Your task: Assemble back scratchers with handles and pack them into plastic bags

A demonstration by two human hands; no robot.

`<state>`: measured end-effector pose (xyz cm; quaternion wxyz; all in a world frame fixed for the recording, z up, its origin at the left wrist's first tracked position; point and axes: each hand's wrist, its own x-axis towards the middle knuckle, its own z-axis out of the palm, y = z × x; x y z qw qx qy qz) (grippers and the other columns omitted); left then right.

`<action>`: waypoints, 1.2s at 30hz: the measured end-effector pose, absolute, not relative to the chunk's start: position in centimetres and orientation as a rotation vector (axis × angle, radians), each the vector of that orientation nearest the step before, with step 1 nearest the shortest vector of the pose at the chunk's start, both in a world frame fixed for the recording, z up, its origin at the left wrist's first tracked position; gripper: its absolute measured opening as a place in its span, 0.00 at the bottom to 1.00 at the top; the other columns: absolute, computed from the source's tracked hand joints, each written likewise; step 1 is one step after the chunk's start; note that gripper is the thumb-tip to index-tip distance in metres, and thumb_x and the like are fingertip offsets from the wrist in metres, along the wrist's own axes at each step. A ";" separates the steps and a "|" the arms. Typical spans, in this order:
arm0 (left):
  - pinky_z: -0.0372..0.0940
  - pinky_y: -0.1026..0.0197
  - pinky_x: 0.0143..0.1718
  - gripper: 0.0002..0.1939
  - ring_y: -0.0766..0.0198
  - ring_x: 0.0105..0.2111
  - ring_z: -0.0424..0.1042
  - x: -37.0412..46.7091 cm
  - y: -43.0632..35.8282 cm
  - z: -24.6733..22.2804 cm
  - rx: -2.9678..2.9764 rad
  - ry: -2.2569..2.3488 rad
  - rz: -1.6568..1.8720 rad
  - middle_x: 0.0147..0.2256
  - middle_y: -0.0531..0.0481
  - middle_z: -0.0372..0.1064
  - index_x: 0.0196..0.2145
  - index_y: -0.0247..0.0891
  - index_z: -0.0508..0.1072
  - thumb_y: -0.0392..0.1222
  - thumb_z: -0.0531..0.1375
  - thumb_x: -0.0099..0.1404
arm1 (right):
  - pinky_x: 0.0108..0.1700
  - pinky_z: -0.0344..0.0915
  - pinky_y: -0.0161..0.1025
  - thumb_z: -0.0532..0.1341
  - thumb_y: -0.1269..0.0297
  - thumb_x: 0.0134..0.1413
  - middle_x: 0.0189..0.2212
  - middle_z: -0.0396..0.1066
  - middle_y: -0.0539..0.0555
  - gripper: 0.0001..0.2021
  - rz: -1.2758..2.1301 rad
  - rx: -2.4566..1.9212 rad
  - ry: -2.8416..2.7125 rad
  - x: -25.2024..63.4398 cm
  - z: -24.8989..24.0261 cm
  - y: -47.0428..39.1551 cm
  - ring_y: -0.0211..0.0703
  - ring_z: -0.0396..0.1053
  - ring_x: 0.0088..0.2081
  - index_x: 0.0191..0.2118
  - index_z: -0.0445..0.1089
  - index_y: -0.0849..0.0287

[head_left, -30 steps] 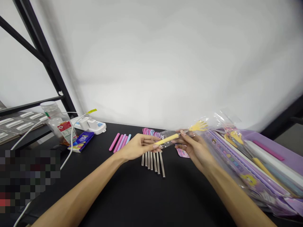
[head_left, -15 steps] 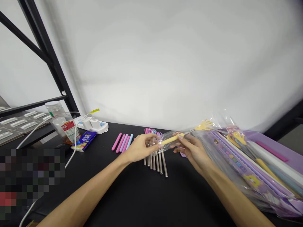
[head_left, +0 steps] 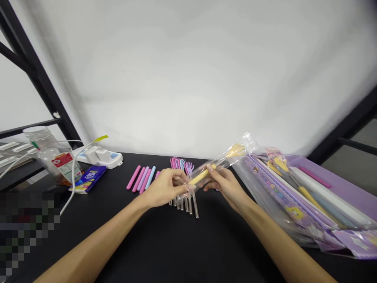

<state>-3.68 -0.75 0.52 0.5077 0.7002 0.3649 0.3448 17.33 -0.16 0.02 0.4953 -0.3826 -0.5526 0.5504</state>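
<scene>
A yellow back scratcher (head_left: 203,176) with a hand-shaped head lies slanted inside a clear plastic bag (head_left: 217,160), its head up to the right. My left hand (head_left: 165,185) is closed around the bag at the lower handle end. Near the top of the handle, my right hand (head_left: 226,184) pinches the scratcher through the plastic, thumb on top. Below and behind the hands, several metal rods (head_left: 196,206) with pink, blue and purple claw heads (head_left: 177,162) lie side by side, partly covered. Left of them is a row of pink, purple and blue handles (head_left: 140,179).
At right stands a purple display box (head_left: 306,162) with more scratchers and plastic wrapping. A clear jar (head_left: 48,147), a blue packet (head_left: 90,177), a white power strip (head_left: 114,159) and a cable (head_left: 72,179) occupy the left. A white wall rises behind the black table (head_left: 182,251).
The view has turned slightly right, so the things appear farther left. The bagged back scratcher tilts up a little more steeply. Both hands keep their hold.
</scene>
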 end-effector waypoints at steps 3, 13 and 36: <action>0.67 0.63 0.31 0.11 0.62 0.30 0.75 -3.5 -1.0 0.6 1.693 0.885 0.792 0.28 0.50 0.75 0.33 0.36 0.72 0.47 0.65 0.60 | 0.30 0.69 0.36 0.65 0.50 0.52 0.31 0.74 0.53 0.17 1.333 -0.909 -1.320 17.4 0.2 -0.2 0.39 0.71 0.30 0.39 0.75 0.59; 0.68 0.62 0.35 0.15 0.60 0.36 0.75 -3.4 -0.7 0.6 1.750 0.904 0.773 0.35 0.46 0.76 0.43 0.36 0.75 0.48 0.62 0.63 | 0.35 0.70 0.39 0.66 0.54 0.53 0.39 0.75 0.53 0.21 1.415 -0.820 -1.297 18.3 0.7 -0.1 0.43 0.73 0.37 0.52 0.70 0.53; 0.70 0.56 0.43 0.28 0.63 0.40 0.71 -4.6 -0.7 1.2 2.095 0.793 0.888 0.56 0.46 0.59 0.55 0.50 0.67 0.43 0.68 0.57 | 0.32 0.69 0.36 0.70 0.61 0.48 0.28 0.72 0.48 0.11 1.333 -0.903 -0.830 19.7 0.6 1.2 0.36 0.70 0.26 0.39 0.75 0.55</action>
